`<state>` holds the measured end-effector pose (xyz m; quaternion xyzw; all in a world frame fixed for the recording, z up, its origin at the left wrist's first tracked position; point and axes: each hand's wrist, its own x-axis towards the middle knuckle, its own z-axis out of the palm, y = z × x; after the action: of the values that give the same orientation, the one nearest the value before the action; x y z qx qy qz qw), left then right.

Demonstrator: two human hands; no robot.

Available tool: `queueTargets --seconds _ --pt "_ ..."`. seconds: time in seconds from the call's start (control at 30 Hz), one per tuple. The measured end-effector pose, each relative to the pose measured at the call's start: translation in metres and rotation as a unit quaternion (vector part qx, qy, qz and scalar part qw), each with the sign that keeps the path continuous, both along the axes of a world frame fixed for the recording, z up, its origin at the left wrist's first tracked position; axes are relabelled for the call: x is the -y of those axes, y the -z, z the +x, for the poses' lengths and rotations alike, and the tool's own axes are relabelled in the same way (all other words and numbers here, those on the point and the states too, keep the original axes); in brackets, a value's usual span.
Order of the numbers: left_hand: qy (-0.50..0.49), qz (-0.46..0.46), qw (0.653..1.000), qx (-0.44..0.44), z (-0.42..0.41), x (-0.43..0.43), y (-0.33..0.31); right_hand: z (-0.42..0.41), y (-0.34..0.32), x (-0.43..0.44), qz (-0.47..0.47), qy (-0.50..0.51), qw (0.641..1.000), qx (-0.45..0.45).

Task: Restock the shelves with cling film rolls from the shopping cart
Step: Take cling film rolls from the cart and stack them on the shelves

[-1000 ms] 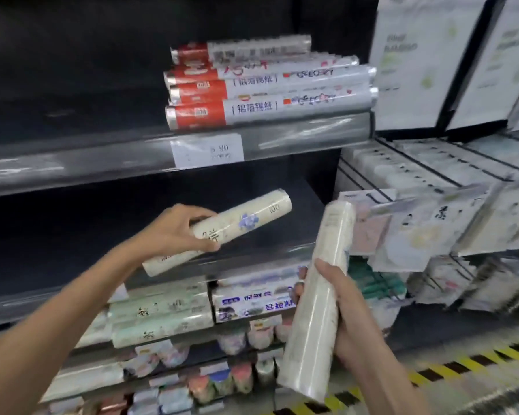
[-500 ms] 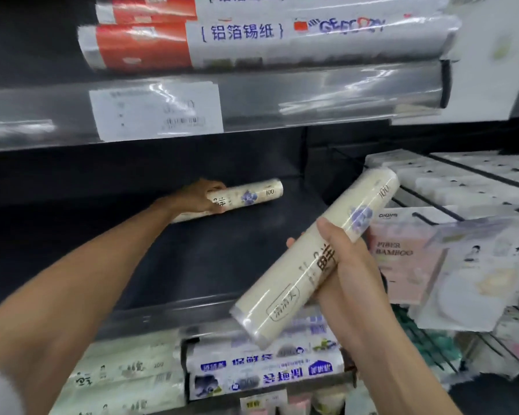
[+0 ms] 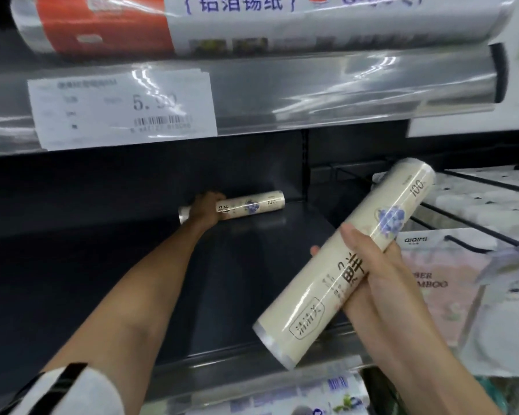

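Note:
My left hand (image 3: 205, 208) reaches deep into the dark middle shelf (image 3: 252, 265) and grips a cream cling film roll (image 3: 252, 205) with a blue flower print, lying sideways at the shelf's back. My right hand (image 3: 372, 274) holds a second, same-looking cling film roll (image 3: 327, 283) in front of the shelf, tilted with its upper end to the right. The shopping cart is out of view.
Above, a shelf rail carries a price tag (image 3: 123, 109), with red-and-silver foil rolls (image 3: 162, 22) on top. White packets (image 3: 462, 295) hang on wire hooks to the right. More boxed rolls (image 3: 282, 396) sit on the shelf below.
My left hand has pushed its roll further back along the shelf. The view has closed in on the shelf, and my right hand's roll has risen slightly.

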<state>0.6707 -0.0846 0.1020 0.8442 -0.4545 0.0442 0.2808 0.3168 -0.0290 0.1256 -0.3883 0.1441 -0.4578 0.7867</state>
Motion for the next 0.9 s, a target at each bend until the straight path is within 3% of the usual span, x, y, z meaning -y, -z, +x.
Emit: queueTargets --seconds 0.23,0.53,0.9 --pt "-0.025 -0.001 0.998 0.061 0.016 0.016 0.005 0.005 0.007 0.009 0.012 0.019 1.0 0.015" --pt "0.0 -0.064 0.998 0.007 0.026 0.025 0.01 0.012 0.016 0.017 0.015 0.027 0.999 0.012" --pt "0.021 -0.078 0.995 0.055 0.031 0.029 0.015 0.022 0.019 0.015 0.031 0.03 0.999 0.023"
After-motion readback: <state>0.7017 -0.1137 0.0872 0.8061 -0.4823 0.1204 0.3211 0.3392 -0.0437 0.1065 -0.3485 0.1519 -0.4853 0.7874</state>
